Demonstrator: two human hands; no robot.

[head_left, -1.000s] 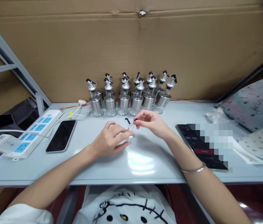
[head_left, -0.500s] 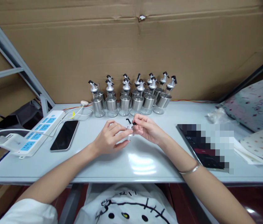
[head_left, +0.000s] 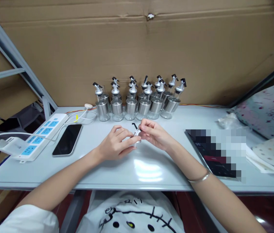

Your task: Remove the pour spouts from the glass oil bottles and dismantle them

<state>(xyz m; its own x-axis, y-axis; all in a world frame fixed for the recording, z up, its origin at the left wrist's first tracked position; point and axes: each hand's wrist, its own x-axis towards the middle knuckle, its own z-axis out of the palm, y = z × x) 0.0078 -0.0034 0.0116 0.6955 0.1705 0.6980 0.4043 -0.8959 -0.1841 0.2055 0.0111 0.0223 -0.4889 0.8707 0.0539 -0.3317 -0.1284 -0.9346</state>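
Between my two hands, over the middle of the table, is a silver pourer spout (head_left: 137,132) with a black lever sticking up. My left hand (head_left: 117,142) is closed on the spout's body, its fingers hiding the lower part. At the spout's right side, my right hand (head_left: 153,132) pinches a small black piece of it between thumb and forefinger. Behind the hands stand several glass oil bottles (head_left: 131,106) with steel sleeves, in two rows. Most carry silver spouts with black flaps; a bottle (head_left: 105,97) at the back left shows a bare neck.
A white power strip (head_left: 42,136) with a plugged-in charger and a black phone (head_left: 67,139) lie to the left. On the right are a partly blurred dark tablet (head_left: 207,152), a crumpled clear plastic bag (head_left: 228,121) and patterned fabric (head_left: 268,100). Cardboard (head_left: 78,48) stands behind the table.
The view has shifted very slightly. My hands stay in nearly the same place, with the spout turned a little between the fingers.
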